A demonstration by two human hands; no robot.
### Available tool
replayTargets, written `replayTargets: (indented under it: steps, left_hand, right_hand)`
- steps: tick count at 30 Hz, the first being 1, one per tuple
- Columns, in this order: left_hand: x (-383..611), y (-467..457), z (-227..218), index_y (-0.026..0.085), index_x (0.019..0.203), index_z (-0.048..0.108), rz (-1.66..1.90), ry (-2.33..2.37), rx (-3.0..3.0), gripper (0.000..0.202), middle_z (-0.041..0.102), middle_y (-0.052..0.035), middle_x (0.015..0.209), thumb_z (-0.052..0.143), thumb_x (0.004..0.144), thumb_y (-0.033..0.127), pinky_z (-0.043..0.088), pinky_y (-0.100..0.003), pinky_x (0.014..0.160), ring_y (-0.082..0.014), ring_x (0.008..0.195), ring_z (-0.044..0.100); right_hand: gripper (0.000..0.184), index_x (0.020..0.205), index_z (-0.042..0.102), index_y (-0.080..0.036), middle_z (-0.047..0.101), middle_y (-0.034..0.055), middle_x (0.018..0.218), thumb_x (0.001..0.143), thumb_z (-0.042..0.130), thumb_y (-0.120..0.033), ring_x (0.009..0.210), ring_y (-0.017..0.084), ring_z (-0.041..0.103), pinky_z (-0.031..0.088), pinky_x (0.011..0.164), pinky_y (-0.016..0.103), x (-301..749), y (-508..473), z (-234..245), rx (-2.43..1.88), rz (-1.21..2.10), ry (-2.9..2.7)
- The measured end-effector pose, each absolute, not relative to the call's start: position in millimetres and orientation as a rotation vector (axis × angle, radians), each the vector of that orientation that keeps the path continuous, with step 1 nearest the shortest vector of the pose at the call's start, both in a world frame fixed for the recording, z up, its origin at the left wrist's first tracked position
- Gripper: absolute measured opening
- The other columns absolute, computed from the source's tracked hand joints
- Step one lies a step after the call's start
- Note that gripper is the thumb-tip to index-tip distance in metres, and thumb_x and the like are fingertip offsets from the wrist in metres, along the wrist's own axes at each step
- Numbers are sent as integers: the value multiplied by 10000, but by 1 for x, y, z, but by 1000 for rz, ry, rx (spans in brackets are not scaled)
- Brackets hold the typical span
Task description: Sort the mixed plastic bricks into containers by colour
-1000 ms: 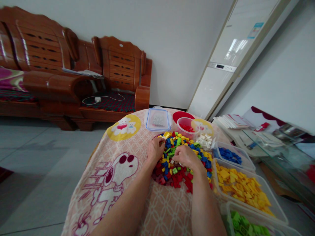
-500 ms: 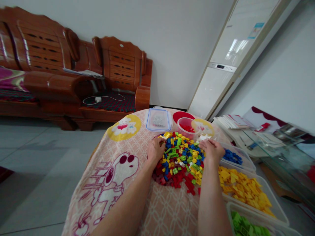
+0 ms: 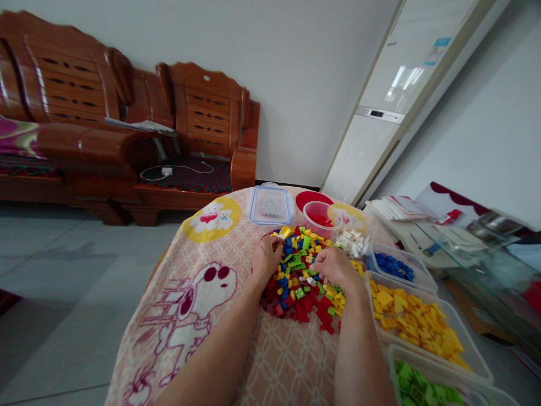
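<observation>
Left hand (image 3: 266,257) and right hand (image 3: 337,266) on a heap of coloured bricks (image 3: 301,252).
Both curl over it, fingers bent; whether either pinches a brick cannot be told.

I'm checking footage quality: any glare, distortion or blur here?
Head view: wide-angle distortion tilts the white air conditioner, which shows window glare, as does the glossy wooden sofa; the brick pile is sharp and evenly lit, with soft shadows.
</observation>
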State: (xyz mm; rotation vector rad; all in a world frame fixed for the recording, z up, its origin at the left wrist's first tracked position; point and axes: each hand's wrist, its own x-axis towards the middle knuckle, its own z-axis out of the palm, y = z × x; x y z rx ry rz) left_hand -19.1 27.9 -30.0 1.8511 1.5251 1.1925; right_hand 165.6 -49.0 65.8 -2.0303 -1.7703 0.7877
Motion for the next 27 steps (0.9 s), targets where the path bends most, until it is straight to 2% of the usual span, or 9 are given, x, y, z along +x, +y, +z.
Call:
replayTargets:
  steps: [4,8,11,14,19,27]
  left_hand:
    - [-18,29,-31,200,942,707,1196,1525,1841,224,693,-50,969,557,778,173,476,-328,835,-190,905,617]
    - [-19,29,-31,193,942,709,1204,1523,1842,231,689,-55,966,553,774,165,475,-323,824,-190,893,615]
    - [-19,27,-28,189,937,712,1195,1527,1851,229,690,-57,955,548,778,165,473,-319,810,-188,873,614]
    - [-19,25,-24,187,925,714,1180,1529,1846,226,695,-53,939,544,778,162,471,-313,788,-184,844,614]
    - [-19,24,-22,184,917,716,1186,1525,1847,224,699,-55,934,543,778,160,471,-308,773,-182,829,616]
    - [-19,23,-22,204,922,718,1184,1559,1855,216,699,-53,961,564,774,168,475,-329,806,-198,872,624]
  right_hand:
    - [175,600,653,-177,646,24,529,712,723,-291,527,130,618,415,542,205,145,-52,74,-2156,676,-2079]
    - [159,725,712,-174,730,97,795,626,797,-265,801,218,685,449,648,244,132,-50,75,-2282,398,-2267]
    - [154,797,728,-163,732,131,908,649,750,-199,903,245,677,451,694,261,129,-48,72,-2283,273,-2326]
    - [98,751,729,-162,733,116,846,696,651,-142,858,217,679,437,682,246,132,-47,69,-2240,284,-2285]
    - [183,668,705,-178,699,49,664,757,547,-156,717,155,667,422,644,207,144,-46,69,-2043,421,-2092]
    - [143,751,657,-177,664,4,617,747,527,-236,522,124,629,438,511,194,167,-40,57,-1892,687,-1688]
